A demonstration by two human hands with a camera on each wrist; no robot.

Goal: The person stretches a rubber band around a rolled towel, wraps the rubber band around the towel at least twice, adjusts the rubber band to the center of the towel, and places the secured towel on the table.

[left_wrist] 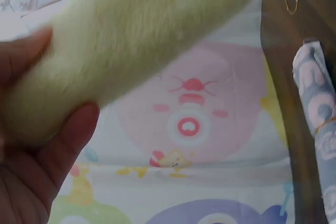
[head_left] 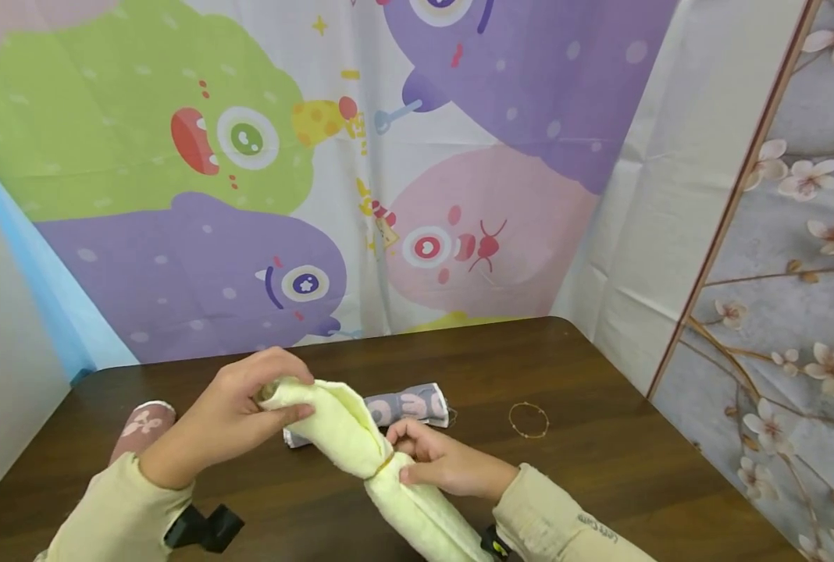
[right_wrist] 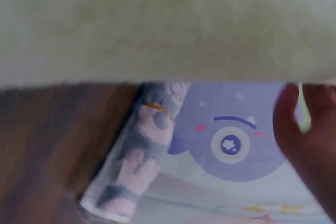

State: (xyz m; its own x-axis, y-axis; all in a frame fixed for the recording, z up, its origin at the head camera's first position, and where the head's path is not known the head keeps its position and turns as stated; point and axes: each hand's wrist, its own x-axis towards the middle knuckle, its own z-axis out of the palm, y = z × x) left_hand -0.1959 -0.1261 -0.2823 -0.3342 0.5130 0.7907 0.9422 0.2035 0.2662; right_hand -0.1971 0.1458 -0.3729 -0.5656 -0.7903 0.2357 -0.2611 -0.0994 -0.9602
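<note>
A rolled pale yellow towel (head_left: 340, 425) is held slanting above the table, pinched in at its middle by a thin tan band (head_left: 383, 466). My left hand (head_left: 237, 414) grips its upper left end, thumb on the near side, as the left wrist view also shows. Just beside the band, my right hand (head_left: 452, 460) pinches the towel between thumb and fingers. Behind it on the table lies a rolled grey and pink towel (head_left: 413, 406), which has its own band in the right wrist view. Part of that roll is hidden by the yellow towel.
A rolled dusty pink towel (head_left: 143, 425) lies at the table's left, partly behind my left forearm. A loose thin band (head_left: 529, 420) lies on the brown table (head_left: 586, 484) at the right. A cartoon-printed cloth (head_left: 361, 257) hangs behind the table.
</note>
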